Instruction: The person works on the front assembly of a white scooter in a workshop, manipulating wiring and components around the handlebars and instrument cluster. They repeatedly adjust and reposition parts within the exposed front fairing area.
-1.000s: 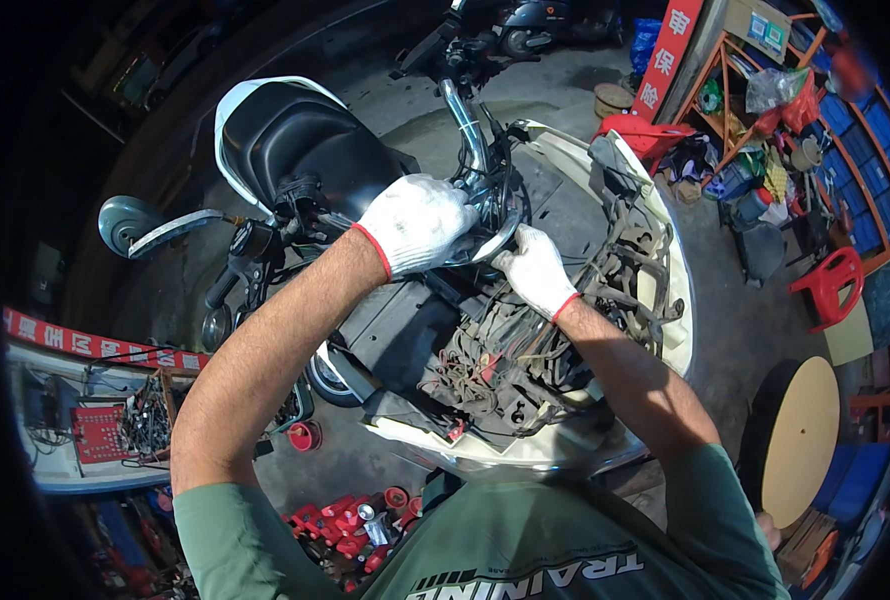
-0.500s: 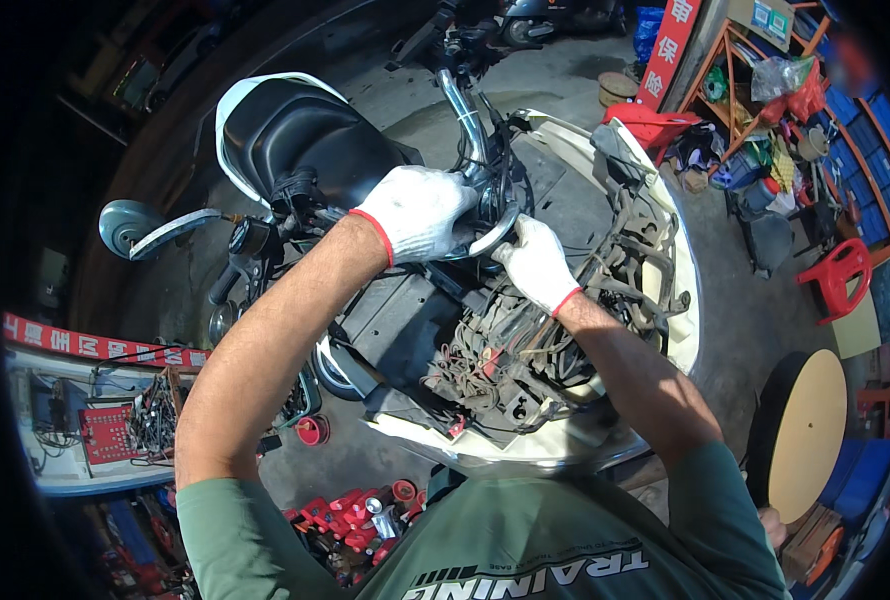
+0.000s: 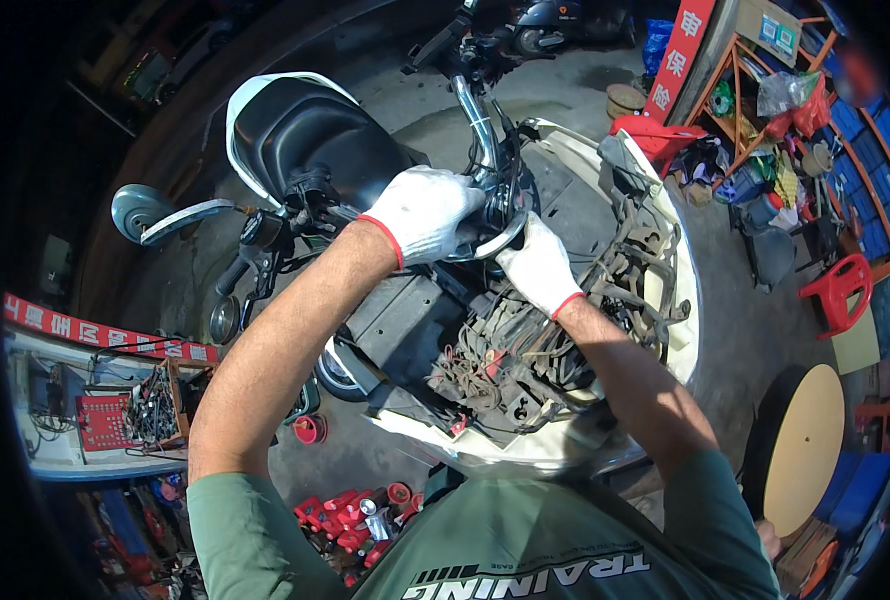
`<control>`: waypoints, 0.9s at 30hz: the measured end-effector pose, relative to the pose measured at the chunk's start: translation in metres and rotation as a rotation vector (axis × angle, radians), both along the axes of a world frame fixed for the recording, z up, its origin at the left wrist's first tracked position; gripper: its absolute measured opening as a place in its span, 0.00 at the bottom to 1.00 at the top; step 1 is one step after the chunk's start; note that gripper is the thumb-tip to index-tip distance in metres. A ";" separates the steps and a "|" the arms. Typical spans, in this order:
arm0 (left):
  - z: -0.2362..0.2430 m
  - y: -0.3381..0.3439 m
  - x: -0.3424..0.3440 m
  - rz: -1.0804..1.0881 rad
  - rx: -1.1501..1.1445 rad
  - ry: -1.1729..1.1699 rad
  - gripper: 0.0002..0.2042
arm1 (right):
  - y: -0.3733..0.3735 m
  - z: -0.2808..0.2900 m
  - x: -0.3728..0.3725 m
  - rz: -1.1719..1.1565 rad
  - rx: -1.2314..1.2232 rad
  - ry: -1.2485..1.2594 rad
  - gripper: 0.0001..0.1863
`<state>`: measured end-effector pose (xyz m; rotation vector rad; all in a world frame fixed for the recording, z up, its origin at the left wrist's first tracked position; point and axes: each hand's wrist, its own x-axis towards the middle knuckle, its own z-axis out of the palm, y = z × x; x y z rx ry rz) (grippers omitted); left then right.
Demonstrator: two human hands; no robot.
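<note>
My left hand (image 3: 427,212), in a white red-cuffed glove, is curled at the chrome steering column (image 3: 477,125), its fingertips hidden among the metal and cables. My right hand (image 3: 537,262), in a matching glove, grips a curved silver metal piece (image 3: 500,238) at the column's lower part, with thumb and fingers closed on it. Around both hands is the scooter's stripped front: a cream body shell (image 3: 680,290), a dark plastic panel (image 3: 390,325) and a tangle of wiring (image 3: 465,375). The black seat (image 3: 315,135) lies beyond my left hand, with the handlebar controls (image 3: 265,230) beside it.
A mirror (image 3: 137,214) juts out at left. A workbench with tools (image 3: 105,420) and red bottles (image 3: 350,515) are at lower left. At right are cluttered orange shelves (image 3: 855,170), a red chair (image 3: 835,292) and a round board (image 3: 803,445). Another scooter (image 3: 555,25) stands behind.
The view has shifted slightly, so the scooter sits a little farther right in it. Both hands stay at the lower column, with only slight movement and the same closed grip.
</note>
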<state>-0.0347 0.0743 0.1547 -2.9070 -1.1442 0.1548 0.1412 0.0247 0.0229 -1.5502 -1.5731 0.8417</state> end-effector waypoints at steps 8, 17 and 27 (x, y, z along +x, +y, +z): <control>-0.005 0.001 -0.033 0.037 -0.080 -0.242 0.12 | 0.004 -0.004 0.001 0.026 0.046 0.009 0.26; -0.007 -0.002 -0.033 0.176 -0.143 -0.445 0.15 | 0.002 0.006 -0.010 -0.068 0.054 -0.107 0.18; 0.001 0.001 -0.029 0.077 -0.104 -0.148 0.12 | 0.009 -0.019 0.007 0.037 0.094 0.186 0.20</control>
